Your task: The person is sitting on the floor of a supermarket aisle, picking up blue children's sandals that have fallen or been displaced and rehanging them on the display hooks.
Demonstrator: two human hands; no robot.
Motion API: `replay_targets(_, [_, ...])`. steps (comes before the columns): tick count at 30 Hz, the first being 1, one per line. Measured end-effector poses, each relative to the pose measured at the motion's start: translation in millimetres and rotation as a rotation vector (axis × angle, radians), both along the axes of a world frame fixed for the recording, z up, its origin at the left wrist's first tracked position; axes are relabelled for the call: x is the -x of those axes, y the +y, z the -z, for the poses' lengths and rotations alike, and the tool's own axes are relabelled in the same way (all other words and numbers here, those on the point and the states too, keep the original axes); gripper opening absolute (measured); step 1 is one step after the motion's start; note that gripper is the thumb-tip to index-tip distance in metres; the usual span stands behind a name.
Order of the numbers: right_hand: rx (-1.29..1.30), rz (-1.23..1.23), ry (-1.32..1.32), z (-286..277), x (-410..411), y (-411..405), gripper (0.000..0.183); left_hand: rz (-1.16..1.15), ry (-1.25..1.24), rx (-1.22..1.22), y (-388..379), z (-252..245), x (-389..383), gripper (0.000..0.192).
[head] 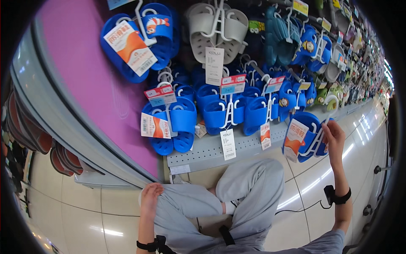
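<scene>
My right hand (333, 135) grips a white plastic shoe hanger (317, 136) by its side, out to the right over the floor. From it hangs a pair of blue slide slippers (306, 122) with a white and orange cardboard tag (295, 139). My left hand (151, 192) rests on my bent left knee, fingers loosely curled and nothing held. Before me a pair of blue slippers (184, 117) hangs on the lower row of the rack. More blue slippers (215, 109) hang to its right, several with red and blue price tags.
Above hang grey slippers (219, 31) and blue slippers with a shrimp ornament (157, 25). A perforated grey shelf base (203, 152) runs below. The purple end panel (95, 79) curves up at left. A black cable (298, 210) leads to my right wristband (342, 197).
</scene>
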State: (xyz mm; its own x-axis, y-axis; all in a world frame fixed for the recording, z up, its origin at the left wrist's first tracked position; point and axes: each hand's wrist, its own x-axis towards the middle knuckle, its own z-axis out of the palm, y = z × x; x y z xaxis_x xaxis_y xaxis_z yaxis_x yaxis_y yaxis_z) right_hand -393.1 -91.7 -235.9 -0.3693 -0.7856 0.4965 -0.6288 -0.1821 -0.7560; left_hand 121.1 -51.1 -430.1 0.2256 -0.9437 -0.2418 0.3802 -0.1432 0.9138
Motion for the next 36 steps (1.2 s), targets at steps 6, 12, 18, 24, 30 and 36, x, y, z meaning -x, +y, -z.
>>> replay_targets(6, [-0.029, -0.262, 0.026, -57.8, -75.3, -31.2, 0.016, 0.038, 0.134, 0.066, 1.7, 3.9, -2.3, 0.015])
replay_targets(12, [-0.161, -0.509, 0.028, -61.7, -157.0, -70.4, 0.013, 0.039, 0.123, 0.090, 4.2, 10.4, -7.0, 0.016])
replay_targets(18, [-0.254, -0.646, 0.066, -33.9, -208.2, -97.4, 0.016, 0.049, 0.138, 0.128, -2.2, 7.0, -5.4, 0.016])
replay_targets(24, [-0.231, -0.725, 0.100, -34.1, -235.5, -102.2, 0.018, 0.042, 0.112, 0.157, 3.9, 16.2, -6.5, 0.017])
replay_targets(30, [-0.144, -0.697, 0.159, -68.3, -237.7, -109.7, 0.017, 0.042, 0.139, 0.114, 6.7, 11.5, -3.8, 0.017])
replay_targets(36, [0.039, -0.645, 0.195, -115.5, -250.0, -129.6, 0.020, 0.057, 0.149, 0.138, 5.1, 12.9, -7.8, 0.016])
